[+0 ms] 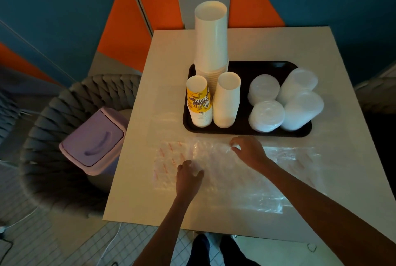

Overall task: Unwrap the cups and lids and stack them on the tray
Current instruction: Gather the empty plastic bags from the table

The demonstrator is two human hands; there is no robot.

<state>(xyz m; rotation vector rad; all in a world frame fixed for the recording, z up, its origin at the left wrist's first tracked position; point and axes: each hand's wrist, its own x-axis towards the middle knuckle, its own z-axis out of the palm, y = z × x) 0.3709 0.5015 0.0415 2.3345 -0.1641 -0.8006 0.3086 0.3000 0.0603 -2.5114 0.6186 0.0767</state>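
Currently, head view: cups (pixel 211 36) and lids (pixel 266 115) stacked on black tray (pixel 257 68), table (pixel 171 51) far half; clear wrap (pixel 267 197) flat along near edge; right hand (pixel 248 152) pinches clear wrap just beside tray rim; left hand (pixel 187 177) bent-fingered on clear wrap, grip cannot tell; bin (pixel 94 141) off left edge.
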